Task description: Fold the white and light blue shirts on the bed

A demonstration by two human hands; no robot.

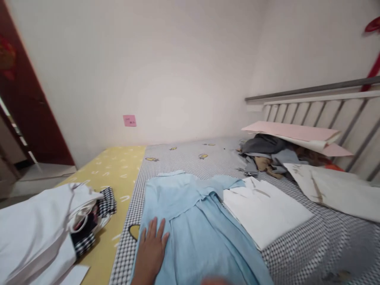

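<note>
A light blue dress (192, 229) lies spread on the bed, its collar end toward the wall. Part of its left side appears tucked in, and one short sleeve reaches right onto a white folded garment (267, 215). My left hand (152, 249) rests flat on the dress's left edge, fingers stretched out and holding nothing. Only a blurred bit of my right hand (216, 281) shows over the lower part of the dress at the bottom edge of the view. Its fingers cannot be made out.
White clothing (35, 225) and a black-and-white checked garment (107, 201) lie on the bed's yellow side (109, 170). At right, another pale folded garment (344, 190) lies near dark clothes (264, 144) with pink sheets (293, 130) on top. Behind stands a slatted bed rail (320, 111).
</note>
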